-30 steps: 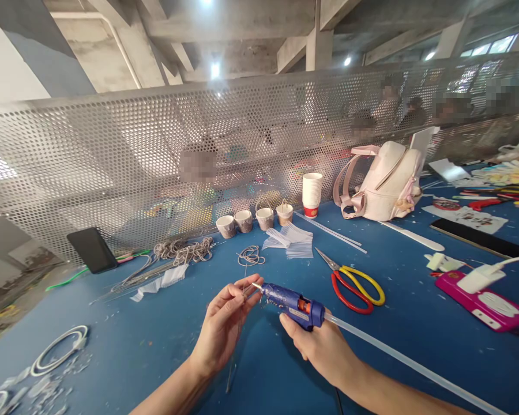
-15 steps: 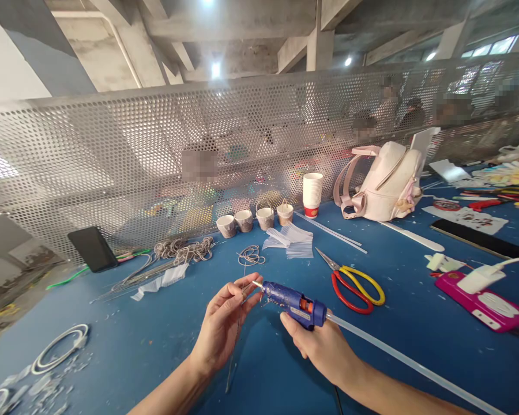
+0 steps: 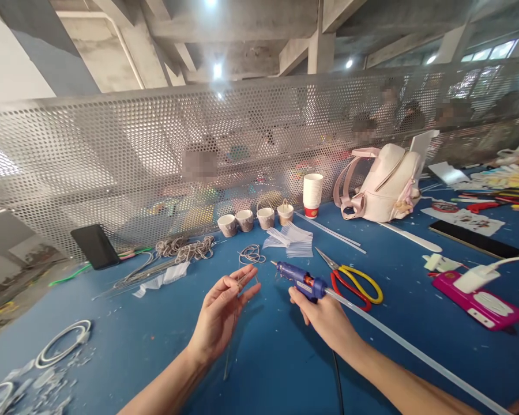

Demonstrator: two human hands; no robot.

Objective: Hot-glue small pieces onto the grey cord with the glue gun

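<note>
Head camera: the right hand (image 3: 324,316) is holding one blue glue gun (image 3: 300,278). Left of the glue gun, the left hand (image 3: 219,311) is pinching thin cord (image 3: 227,363), strand count unclear, its fingertips sitting apart from the nozzle (image 3: 274,263). Right of the glue gun, one pair of scissors (image 3: 338,267) is lying on the desk (image 3: 142,351); beyond the glue gun, four small cups (image 3: 266,219) are standing.

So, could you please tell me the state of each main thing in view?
Left hand: pinching a thin cord
Right hand: gripping the glue gun
Glue gun: nozzle apart from the left hand
Glue stick: protruding from the gun's rear
Scissors: lying down, blades together
Paper cups: stacked, upright
Phone: propped at a slant, visible face dark
Power strip: white plug inserted
</note>
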